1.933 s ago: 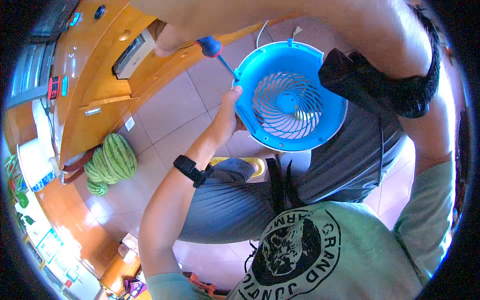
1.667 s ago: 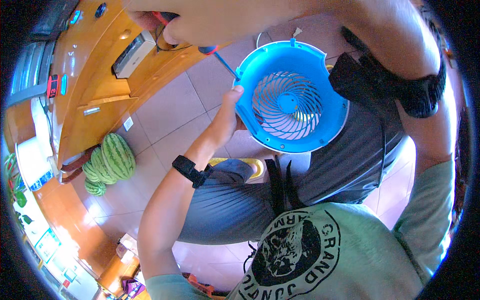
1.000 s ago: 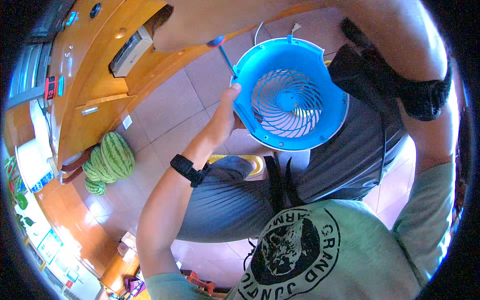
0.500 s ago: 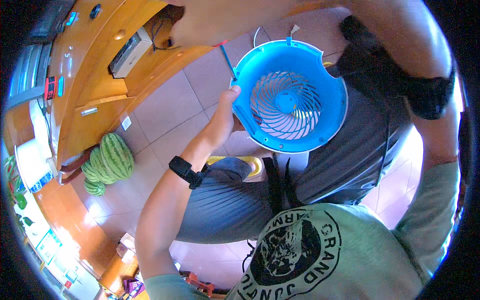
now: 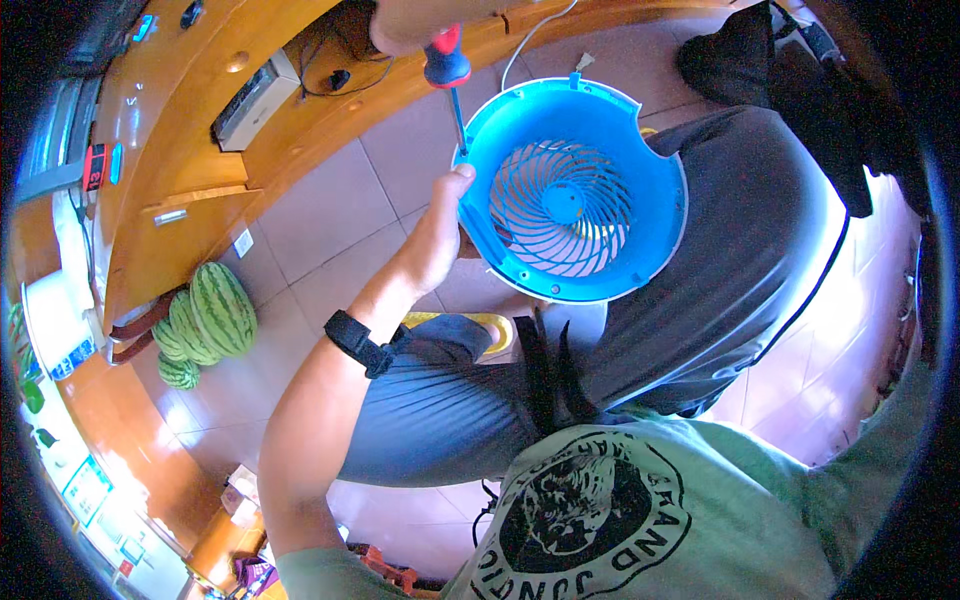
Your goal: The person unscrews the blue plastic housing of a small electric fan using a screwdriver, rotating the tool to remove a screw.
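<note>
A blue round fan housing (image 5: 655, 225) with a swirled grille rests against my lap, its open side facing up. My left hand (image 5: 437, 225) grips its left rim, thumb on top and the other fingers hidden beneath. At the upper edge of the head view, my right hand (image 5: 410, 22) is partly cut off. It closes on the top of a screwdriver (image 5: 447, 60) with a red and dark blue handle. The screwdriver stands nearly upright, its shaft running down to the housing's left rim just above my left thumb. Whatever is under the tip is too small to make out.
A wooden cabinet (image 5: 200, 190) curves along the left and far side, with a white box (image 5: 255, 105) and cables on its shelf. Several striped watermelons (image 5: 222, 310) lie on the tiled floor. A white cord with a plug (image 5: 584, 62) lies beyond the housing.
My right hand has shifted up along the screwdriver, and its handle now shows. My right forearm has swung mostly out of view. The housing and left hand have moved slightly left in the picture.
</note>
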{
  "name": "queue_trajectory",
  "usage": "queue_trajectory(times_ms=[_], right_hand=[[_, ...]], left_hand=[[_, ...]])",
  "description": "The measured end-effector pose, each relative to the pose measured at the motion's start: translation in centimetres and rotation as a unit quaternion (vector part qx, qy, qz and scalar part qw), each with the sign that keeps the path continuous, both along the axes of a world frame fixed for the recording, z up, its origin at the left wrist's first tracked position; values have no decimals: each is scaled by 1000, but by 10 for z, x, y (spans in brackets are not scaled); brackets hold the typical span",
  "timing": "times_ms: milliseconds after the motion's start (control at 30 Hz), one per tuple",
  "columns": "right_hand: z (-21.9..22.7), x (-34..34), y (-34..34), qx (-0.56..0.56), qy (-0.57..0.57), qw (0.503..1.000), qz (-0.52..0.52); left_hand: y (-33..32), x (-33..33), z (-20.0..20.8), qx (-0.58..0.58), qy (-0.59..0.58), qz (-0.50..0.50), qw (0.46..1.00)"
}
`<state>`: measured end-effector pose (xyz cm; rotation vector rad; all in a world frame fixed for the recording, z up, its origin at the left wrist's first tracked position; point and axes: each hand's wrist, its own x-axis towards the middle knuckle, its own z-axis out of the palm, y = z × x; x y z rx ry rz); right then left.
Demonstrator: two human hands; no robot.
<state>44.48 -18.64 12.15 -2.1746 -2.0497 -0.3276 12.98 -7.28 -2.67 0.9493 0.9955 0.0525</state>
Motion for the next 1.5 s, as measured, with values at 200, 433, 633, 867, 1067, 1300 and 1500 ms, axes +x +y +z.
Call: queue_trajectory(times_ms=[200,433,633,867,1067,1300,1500], right_hand=[[15,-13,17,-36,-16,998,41],[23,-32,43,-77,-25,991,105],[47,-51,66,-134,-51,977,159],[60,-74,90,-198,-86,949,228],[66,-82,97,-230,-122,932,254],[61,-87,110,-229,-109,927,276],[84,-93,98,-249,-111,934,229]], left_hand=[[-1,5,11,-3,8,-5,1000],[7,6,18,92,-60,-44,993],[3,16,36,22,-42,-29,998],[14,15,42,164,-74,-42,983],[14,19,42,73,-91,-30,993],[13,12,40,90,-99,-45,990],[19,32,32,200,-99,-68,972]])
